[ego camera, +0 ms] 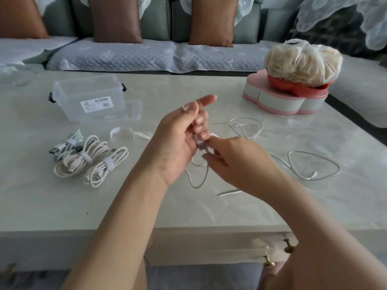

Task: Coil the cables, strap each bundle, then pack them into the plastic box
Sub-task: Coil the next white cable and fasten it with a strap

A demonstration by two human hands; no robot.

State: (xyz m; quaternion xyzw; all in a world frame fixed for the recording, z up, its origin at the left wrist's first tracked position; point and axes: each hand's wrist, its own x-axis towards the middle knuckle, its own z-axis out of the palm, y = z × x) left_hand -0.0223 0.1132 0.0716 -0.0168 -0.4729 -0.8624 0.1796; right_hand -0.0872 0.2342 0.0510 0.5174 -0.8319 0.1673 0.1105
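A white cable lies uncoiled in loose loops on the table, running to my hands at the middle. My left hand holds the cable's USB plug end between curled fingers, index finger pointing up. My right hand pinches the cable just below that plug. Three strapped bundles lie at the left: a green-striped one, a cream one and a braided white one. A loose white strap lies beside them. The clear plastic box stands open behind, on its lid.
A pink heart-shaped box with a red dish and a plastic bag of snacks stands at the table's back right. A sofa with brown cushions runs behind the table. Glassware stands at the far left.
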